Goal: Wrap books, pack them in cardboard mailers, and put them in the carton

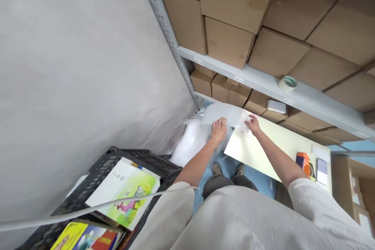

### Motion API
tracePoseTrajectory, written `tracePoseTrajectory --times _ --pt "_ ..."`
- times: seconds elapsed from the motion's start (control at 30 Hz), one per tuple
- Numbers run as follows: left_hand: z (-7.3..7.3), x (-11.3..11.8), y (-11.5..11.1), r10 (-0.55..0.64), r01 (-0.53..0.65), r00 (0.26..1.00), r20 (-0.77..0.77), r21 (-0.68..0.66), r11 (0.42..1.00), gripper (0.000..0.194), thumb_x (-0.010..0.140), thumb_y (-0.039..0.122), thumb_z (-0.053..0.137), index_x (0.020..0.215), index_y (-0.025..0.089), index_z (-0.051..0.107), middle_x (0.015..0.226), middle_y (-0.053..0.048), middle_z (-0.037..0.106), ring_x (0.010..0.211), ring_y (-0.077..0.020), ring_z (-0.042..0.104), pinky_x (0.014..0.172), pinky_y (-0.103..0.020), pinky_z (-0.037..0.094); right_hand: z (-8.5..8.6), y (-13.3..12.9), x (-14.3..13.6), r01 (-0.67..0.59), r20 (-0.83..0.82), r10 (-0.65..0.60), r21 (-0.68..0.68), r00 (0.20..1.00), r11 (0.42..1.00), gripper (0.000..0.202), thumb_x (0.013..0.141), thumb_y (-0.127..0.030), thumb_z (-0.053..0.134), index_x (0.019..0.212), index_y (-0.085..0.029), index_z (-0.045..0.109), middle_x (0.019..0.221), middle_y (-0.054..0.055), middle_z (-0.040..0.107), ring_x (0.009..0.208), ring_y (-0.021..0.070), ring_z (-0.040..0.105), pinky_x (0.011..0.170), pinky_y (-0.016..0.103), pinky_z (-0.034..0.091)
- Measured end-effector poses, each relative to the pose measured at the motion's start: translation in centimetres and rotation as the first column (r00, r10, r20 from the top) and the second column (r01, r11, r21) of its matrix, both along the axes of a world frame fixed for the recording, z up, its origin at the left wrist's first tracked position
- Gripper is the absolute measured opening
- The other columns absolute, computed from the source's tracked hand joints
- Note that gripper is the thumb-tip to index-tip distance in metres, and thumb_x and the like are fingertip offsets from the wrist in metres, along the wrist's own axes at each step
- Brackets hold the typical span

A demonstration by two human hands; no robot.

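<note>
Nearest, a white cable [29, 221] is crossing above a black crate [96, 168] of picture books [125, 181]; it could snag if the left arm swings back. Further out, the left hand [218, 129] is resting, fingers curled, on a thin white sheet [219, 113]; whether it is gripping cannot be told. The right hand [252, 124] is pinching the sheet's right end, near the left end of the pale table [249, 150]. The sheet is partly overhanging that end; uneven pulling could crease or tear it. Beyond, cartons [228, 41] are filling the shelving [252, 73]; a tape roll [286, 84] is sitting on a shelf edge and could fall if knocked.
</note>
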State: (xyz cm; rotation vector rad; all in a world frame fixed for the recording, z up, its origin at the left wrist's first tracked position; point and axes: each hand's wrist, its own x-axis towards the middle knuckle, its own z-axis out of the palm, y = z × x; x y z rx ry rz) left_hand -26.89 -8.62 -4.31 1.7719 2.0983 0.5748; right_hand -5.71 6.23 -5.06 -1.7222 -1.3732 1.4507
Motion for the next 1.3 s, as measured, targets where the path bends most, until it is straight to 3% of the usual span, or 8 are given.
tracePoseTrajectory --times 0.13,0.3,0.43,0.6,0.8,0.97,1.1,1.3 --pt "-0.1 5.2 -0.4 -0.266 0.254 0.961 -0.081 -0.132 0.958 0.044 0.102 0.011 0.043 0.141 0.02 0.064 0.137 -0.017 0.067 0.131 -0.0335 0.058 0.118 -0.05 0.04 -1.1 -2.3 8.7 0.0 0.129 -0.003 0.018 0.992 1.0 0.072 0.069 -0.029 0.075 0.139 -0.02 0.058 0.095 0.0 0.068 0.081 0.0203 0.069 0.077 0.035 0.062" --pt "-1.8 12.1 -1.7 -0.515 0.485 0.853 -0.08 -0.238 0.841 0.04 0.097 0.005 0.045 0.122 0.019 0.072 0.125 -0.017 0.068 0.122 -0.0317 0.062 0.111 -0.046 0.045 -3.4 -5.4 17.7 0.002 0.313 -0.024 0.07 0.95 0.998 0.069 0.07 -0.029 0.07 0.139 -0.023 0.059 0.102 0.002 0.07 0.083 0.0213 0.068 0.086 0.04 0.061" --pt "-3.6 16.8 -2.5 -0.543 0.523 0.839 -0.007 -0.264 0.811 0.031 0.098 0.021 0.057 0.125 0.02 0.072 0.14 -0.017 0.065 0.135 -0.0339 0.057 0.119 -0.049 0.042 -5.0 -7.7 22.5 -0.021 0.399 0.003 0.041 0.917 0.999 0.073 0.075 -0.027 0.065 0.147 -0.02 0.055 0.117 0.008 0.07 0.088 0.0222 0.069 0.094 0.04 0.059" --pt "-5.8 20.2 -2.4 -0.379 0.357 0.925 0.003 -0.344 0.868 0.061 0.103 0.033 0.052 0.163 0.021 0.048 0.177 -0.017 0.034 0.165 -0.037 0.028 0.133 -0.056 0.024 -6.7 -10.1 25.8 -0.075 0.442 0.047 0.047 0.896 0.996 0.078 0.079 -0.023 0.058 0.156 -0.02 0.049 0.126 0.012 0.067 0.105 0.0264 0.069 0.1 0.042 0.057" --pt "-8.0 20.2 -3.0 -0.379 0.316 0.925 -0.019 -0.515 0.797 0.084 0.096 0.027 0.059 0.174 0.021 0.03 0.184 -0.019 0.013 0.169 -0.0438 0.014 0.133 -0.07 0.015 -6.5 -13.5 27.0 -0.167 0.671 0.107 0.025 0.734 0.986 0.073 0.089 -0.025 0.056 0.161 -0.015 0.045 0.158 0.024 0.048 0.138 0.0386 0.053 0.113 0.056 0.047" --pt "-8.4 19.6 -3.5 -0.463 0.356 0.884 -0.062 -0.553 0.753 0.087 0.096 0.026 0.057 0.177 0.022 0.023 0.186 -0.015 0.007 0.171 -0.0401 0.009 0.135 -0.063 0.015 -5.7 -15.5 24.8 -0.457 0.725 0.297 0.027 0.621 0.889 0.058 0.098 -0.026 0.05 0.155 -0.019 0.056 0.167 0.02 0.044 0.147 0.0392 0.043 0.119 0.057 0.04" --pt "-8.1 19.2 -3.3 -0.498 0.372 0.864 -0.079 -0.565 0.736 0.085 0.097 0.027 0.055 0.176 0.021 0.024 0.186 -0.014 0.009 0.17 -0.0392 0.015 0.134 -0.059 0.022 -6.3 -15.4 22.2 -0.466 0.671 0.392 -0.077 0.629 0.881 0.057 0.098 -0.026 0.051 0.155 -0.021 0.058 0.159 0.018 0.053 0.141 0.0368 0.051 0.115 0.053 0.046" --pt "-8.1 17.1 -2.4 -0.475 0.386 0.872 -0.118 -0.43 0.816 0.076 0.1 0.027 0.053 0.173 0.02 0.033 0.184 -0.015 0.021 0.166 -0.0356 0.027 0.134 -0.051 0.024 -7.5 -12.1 18.0 -0.33 0.575 0.275 -0.009 0.77 0.944 0.054 0.095 -0.022 0.052 0.149 -0.018 0.063 0.149 0.017 0.061 0.125 0.0297 0.065 0.111 0.042 0.053"
